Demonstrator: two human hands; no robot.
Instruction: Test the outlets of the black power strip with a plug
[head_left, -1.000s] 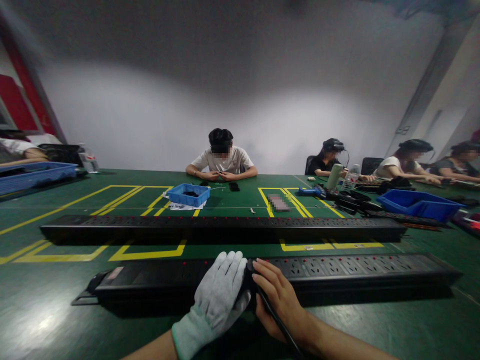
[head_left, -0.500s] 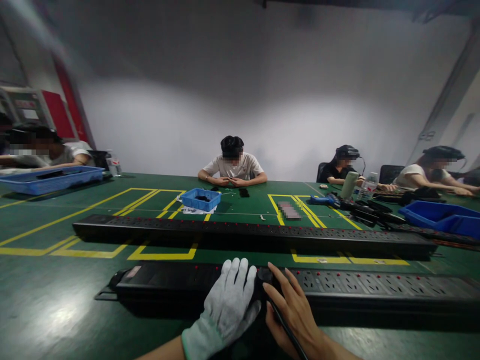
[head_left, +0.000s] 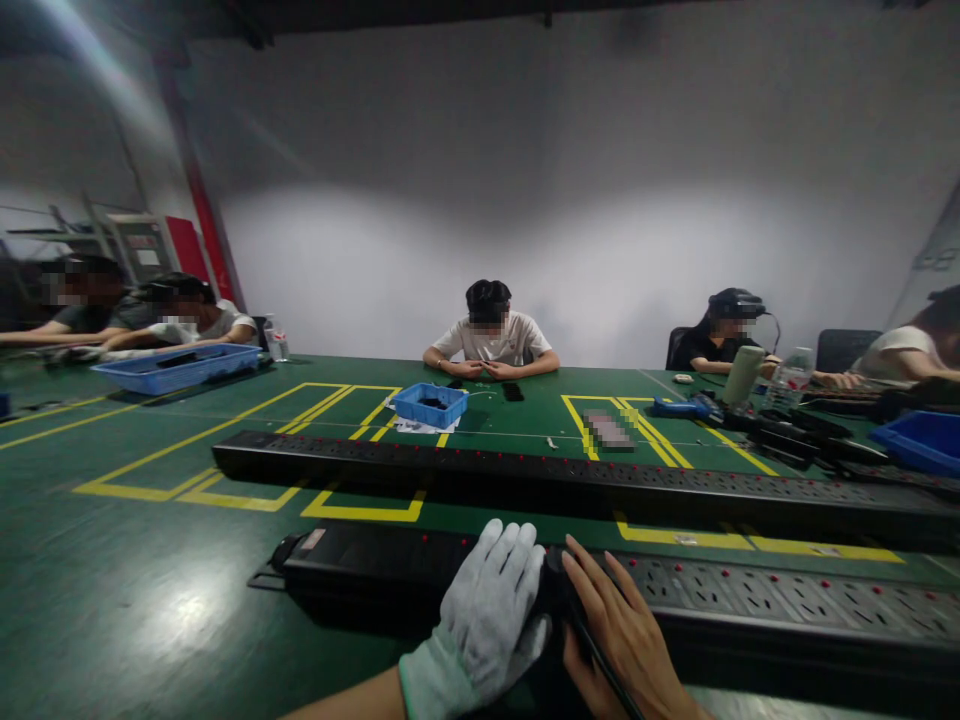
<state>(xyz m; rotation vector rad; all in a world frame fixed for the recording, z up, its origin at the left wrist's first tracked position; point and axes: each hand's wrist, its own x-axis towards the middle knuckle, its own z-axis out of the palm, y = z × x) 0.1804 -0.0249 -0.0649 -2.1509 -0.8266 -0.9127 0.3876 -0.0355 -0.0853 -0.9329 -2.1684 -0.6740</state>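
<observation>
The near black power strip (head_left: 720,600), with red lights along its top, lies across the table in front of me. My left hand (head_left: 495,610), in a white glove with a green cuff, rests over the strip, its fingers stretched forward. Beside it my bare right hand (head_left: 626,625) is curved round a black plug (head_left: 556,575), with the black cable (head_left: 611,675) running back under its palm. The left glove's fingertips are next to the plug. Part of the plug is hidden between the hands. Behind lies a second black power strip (head_left: 525,478), parallel to the first.
A small blue bin (head_left: 431,405) stands beyond the strips, a long blue tray (head_left: 180,368) at left. A blue tool (head_left: 686,408), bottle (head_left: 787,380), black parts and blue bin (head_left: 922,440) are at right. A person (head_left: 491,335) sits opposite; others sit at both sides.
The head view has turned slightly left, so everything appears shifted right. The gloved left fingers are closer together. Both hands stay at the same place on the near strip.
</observation>
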